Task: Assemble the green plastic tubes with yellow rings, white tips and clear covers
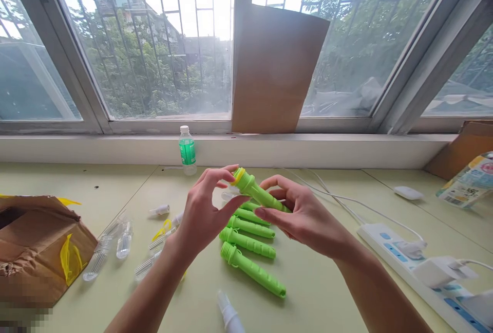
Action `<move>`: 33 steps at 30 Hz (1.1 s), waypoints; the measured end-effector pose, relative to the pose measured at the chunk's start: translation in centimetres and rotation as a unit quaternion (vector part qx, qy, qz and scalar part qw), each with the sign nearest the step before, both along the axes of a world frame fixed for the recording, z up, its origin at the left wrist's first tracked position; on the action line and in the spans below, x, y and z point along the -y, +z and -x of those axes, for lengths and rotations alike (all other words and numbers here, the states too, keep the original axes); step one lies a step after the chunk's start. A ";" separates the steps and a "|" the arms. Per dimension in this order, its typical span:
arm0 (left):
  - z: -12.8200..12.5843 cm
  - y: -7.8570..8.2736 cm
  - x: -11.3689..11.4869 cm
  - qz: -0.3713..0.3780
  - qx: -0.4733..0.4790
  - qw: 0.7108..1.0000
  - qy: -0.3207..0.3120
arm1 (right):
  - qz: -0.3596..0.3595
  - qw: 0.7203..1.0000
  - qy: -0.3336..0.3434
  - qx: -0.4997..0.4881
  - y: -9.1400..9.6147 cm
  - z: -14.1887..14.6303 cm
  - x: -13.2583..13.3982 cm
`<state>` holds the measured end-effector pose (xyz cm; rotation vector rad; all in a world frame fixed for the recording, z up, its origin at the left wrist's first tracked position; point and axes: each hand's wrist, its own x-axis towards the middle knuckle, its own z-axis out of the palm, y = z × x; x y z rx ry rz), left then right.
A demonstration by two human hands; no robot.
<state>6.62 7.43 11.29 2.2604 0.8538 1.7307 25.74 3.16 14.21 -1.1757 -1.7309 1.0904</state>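
A green ribbed plastic handle [257,192] is held up at a tilt between both hands above the table. My left hand [204,209] pinches its upper end, where a yellow ring [239,175] sits around the threaded neck. Around the lower, grooved part are the fingers of my right hand [304,217]. Beneath them several similar green handles lie side by side; the nearest green handle [254,271] is fully visible, while the farther ones are partly hidden by my hands. A white ribbed piece [230,312] lies at the front edge of view.
Clear plastic tubes [124,238] lie left, beside a cardboard box [34,240] with yellow pieces [70,260]. A green-labelled bottle [187,150] stands by the sill. At right are a power strip [408,271] with cables, a white mouse-like object [408,193] and a large bottle [468,181].
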 end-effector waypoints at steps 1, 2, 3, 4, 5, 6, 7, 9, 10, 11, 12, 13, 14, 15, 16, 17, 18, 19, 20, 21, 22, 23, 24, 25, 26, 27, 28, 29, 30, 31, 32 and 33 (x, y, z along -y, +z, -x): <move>0.0 0.0 0.0 0.003 0.000 1.000 0.000 | 0.002 1.000 -0.002 -0.006 0.0 0.0 0.0; 0.0 0.0 0.0 0.004 0.001 1.000 0.001 | 0.003 1.000 -0.005 -0.008 0.0 0.0 0.0; 0.0 0.0 0.0 0.004 0.003 1.000 0.000 | 0.005 1.000 -0.008 -0.008 0.0 -0.1 0.0; 0.0 0.0 0.0 0.002 0.005 1.000 -0.001 | 0.006 1.000 -0.009 -0.005 0.0 -0.1 0.0; 0.0 0.0 0.0 -0.001 0.006 1.000 -0.001 | 0.006 1.000 -0.010 -0.001 0.0 -0.2 0.0; 0.0 0.0 0.0 -0.006 0.007 1.000 -0.001 | 0.005 1.000 -0.013 0.003 0.1 -0.2 -0.1; 0.0 0.0 0.0 -0.010 0.007 1.000 0.000 | 0.000 1.000 -0.016 0.006 0.1 -0.2 -0.1; -0.1 0.0 0.1 -0.019 0.005 1.000 0.008 | -0.018 0.999 -0.023 0.014 0.1 -0.3 -0.2; -0.1 0.0 0.1 -0.021 0.003 1.000 0.013 | -0.031 0.999 -0.026 0.020 0.1 -0.3 -0.3; -0.1 -0.1 0.1 -0.021 0.002 1.000 0.020 | -0.046 0.998 -0.029 0.028 0.2 -0.3 -0.3; -0.1 -0.2 0.0 -0.020 0.002 0.999 0.026 | -0.061 0.997 -0.032 0.036 0.2 -0.2 -0.4; -0.1 -0.2 0.0 -0.015 0.003 0.999 0.031 | -0.076 0.995 -0.036 0.045 0.2 -0.2 -0.4; -0.1 -0.3 -0.1 -0.009 0.006 0.999 0.033 | -0.087 0.994 -0.038 0.052 0.2 -0.2 -0.4; -0.1 -0.3 -0.1 -0.002 0.008 0.999 0.033 | -0.094 0.993 -0.040 0.059 0.1 -0.1 -0.4; -0.1 -0.3 -0.2 0.004 0.008 1.000 0.030 | -0.095 0.993 -0.040 0.063 0.1 -0.1 -0.3; -0.1 -0.3 -0.2 0.009 0.007 1.000 0.025 | -0.092 0.993 -0.038 0.065 0.1 -0.2 -0.3; -0.2 -0.3 -0.2 0.013 0.004 1.000 0.020 | -0.083 0.994 -0.035 0.061 0.2 -0.2 -0.2; -0.2 -0.2 -0.2 0.015 0.001 1.000 0.015 | -0.071 0.995 -0.032 0.056 0.2 -0.2 -0.2; -0.2 -0.2 -0.2 0.016 0.000 1.000 0.013 | -0.058 0.997 -0.028 0.048 0.2 -0.2 -0.2; -0.2 -0.1 -0.1 0.017 -0.001 1.000 0.012 | -0.047 0.998 -0.026 0.039 0.2 -0.2 -0.2; -0.2 -0.1 -0.1 0.016 0.001 1.000 0.013 | -0.039 0.998 -0.026 0.032 0.2 -0.2 -0.2; -0.2 -0.1 -0.1 0.015 0.003 1.000 0.015 | -0.035 0.999 -0.027 0.027 0.3 -0.2 -0.2; -0.2 -0.1 0.0 0.011 0.006 1.000 0.018 | -0.031 0.999 -0.028 0.023 0.3 -0.1 -0.2; -0.2 -0.1 0.0 0.008 0.007 1.000 0.021 | -0.027 0.999 -0.028 0.021 0.3 -0.1 -0.2; -0.2 -0.1 0.0 0.003 0.007 1.000 0.023 | -0.024 0.999 -0.027 0.018 0.3 -0.1 -0.2; -0.1 -0.1 0.1 -0.003 0.007 1.000 0.024 | -0.021 0.999 -0.023 0.014 0.3 -0.1 -0.1; -0.1 -0.1 0.1 -0.008 0.005 1.000 0.024 | -0.019 1.000 -0.019 0.009 0.3 -0.1 -0.1; -0.1 -0.2 0.1 -0.013 0.004 1.000 0.024 | -0.019 1.000 -0.016 0.004 0.3 -0.1 -0.1; -0.1 -0.1 0.1 -0.018 0.004 1.000 0.023 | -0.019 1.000 -0.014 -0.001 0.3 -0.1 -0.1; -0.1 -0.1 0.1 -0.021 0.003 1.000 0.021 | -0.017 1.000 -0.014 -0.004 0.3 -0.1 0.0; -0.1 0.0 0.1 -0.023 0.001 1.000 0.018 | -0.013 1.000 -0.014 -0.005 0.3 -0.1 0.0; 0.0 0.0 0.1 -0.023 -0.002 1.000 0.013 | -0.007 1.000 -0.013 -0.005 0.3 -0.2 0.0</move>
